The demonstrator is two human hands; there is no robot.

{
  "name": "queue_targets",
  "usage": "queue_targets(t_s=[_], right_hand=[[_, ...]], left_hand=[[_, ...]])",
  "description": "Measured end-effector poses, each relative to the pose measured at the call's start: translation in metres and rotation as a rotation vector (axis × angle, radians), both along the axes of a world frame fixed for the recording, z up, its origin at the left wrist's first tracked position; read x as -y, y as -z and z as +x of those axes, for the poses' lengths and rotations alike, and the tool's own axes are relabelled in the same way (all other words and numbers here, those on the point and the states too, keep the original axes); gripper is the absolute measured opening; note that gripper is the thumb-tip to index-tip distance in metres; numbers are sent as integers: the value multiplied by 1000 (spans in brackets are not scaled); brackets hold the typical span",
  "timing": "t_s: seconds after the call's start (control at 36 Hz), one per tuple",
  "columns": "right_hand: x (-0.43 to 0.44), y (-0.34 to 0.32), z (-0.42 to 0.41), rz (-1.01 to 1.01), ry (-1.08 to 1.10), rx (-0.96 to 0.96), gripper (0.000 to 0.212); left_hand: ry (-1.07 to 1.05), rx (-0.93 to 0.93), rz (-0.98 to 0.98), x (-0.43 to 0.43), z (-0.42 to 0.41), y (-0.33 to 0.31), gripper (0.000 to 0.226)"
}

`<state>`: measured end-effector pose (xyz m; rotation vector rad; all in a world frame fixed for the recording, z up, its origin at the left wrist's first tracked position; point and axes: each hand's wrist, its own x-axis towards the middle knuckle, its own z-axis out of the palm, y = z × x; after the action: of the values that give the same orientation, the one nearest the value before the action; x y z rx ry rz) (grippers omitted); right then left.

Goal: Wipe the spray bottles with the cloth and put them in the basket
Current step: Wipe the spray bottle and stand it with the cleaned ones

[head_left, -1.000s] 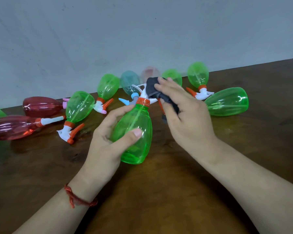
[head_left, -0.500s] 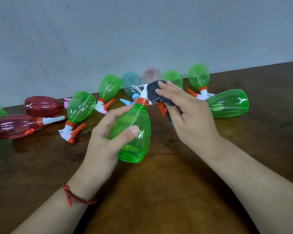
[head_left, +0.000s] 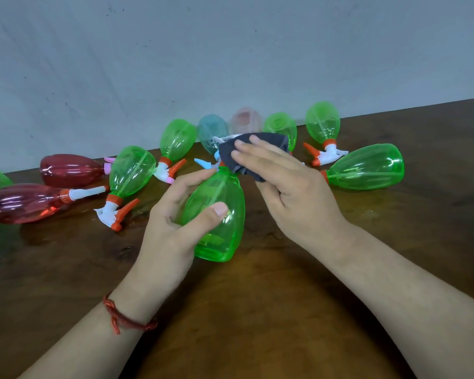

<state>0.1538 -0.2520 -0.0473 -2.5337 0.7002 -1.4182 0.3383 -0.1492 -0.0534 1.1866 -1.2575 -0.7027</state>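
My left hand [head_left: 173,222] grips a green spray bottle [head_left: 225,236] round its body and holds it tilted above the wooden table [head_left: 257,310], nozzle pointing away from me. A dark grey cloth [head_left: 230,157] is wrapped over the bottle's spray head, which it mostly hides. My right hand [head_left: 293,192] holds that cloth against the head, fingers laid over the top. No basket is in view.
Several more spray bottles lie along the wall: green ones [head_left: 129,170] [head_left: 367,166] [head_left: 323,121], two red ones [head_left: 25,202] [head_left: 71,170], a blue one [head_left: 211,129] and a pale pink one [head_left: 245,120]. The grey wall [head_left: 230,64] stands right behind them.
My right hand has drawn the cloth up and over the spray head, covering the white trigger and orange collar. The bottle has tilted slightly in my left hand.
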Motion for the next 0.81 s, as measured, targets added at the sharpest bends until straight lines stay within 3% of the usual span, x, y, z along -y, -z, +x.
queue_targets(t_s=[0.17,0.36,0.58,0.81], right_hand=[[2,0,-6,42,51,117,45],[-4,5,1,69,0,80,43],[-2,-6,-7,337,-26,532,42],[-7,8,8,490,-93,403,37]], left_hand=[[-8,-149,-28,-3,4,-4,59],[-85,-222,-35,1,20,-4,62],[-50,25,-122,-2,20,-2,59],[-45,13,-113,-1,21,4,57]])
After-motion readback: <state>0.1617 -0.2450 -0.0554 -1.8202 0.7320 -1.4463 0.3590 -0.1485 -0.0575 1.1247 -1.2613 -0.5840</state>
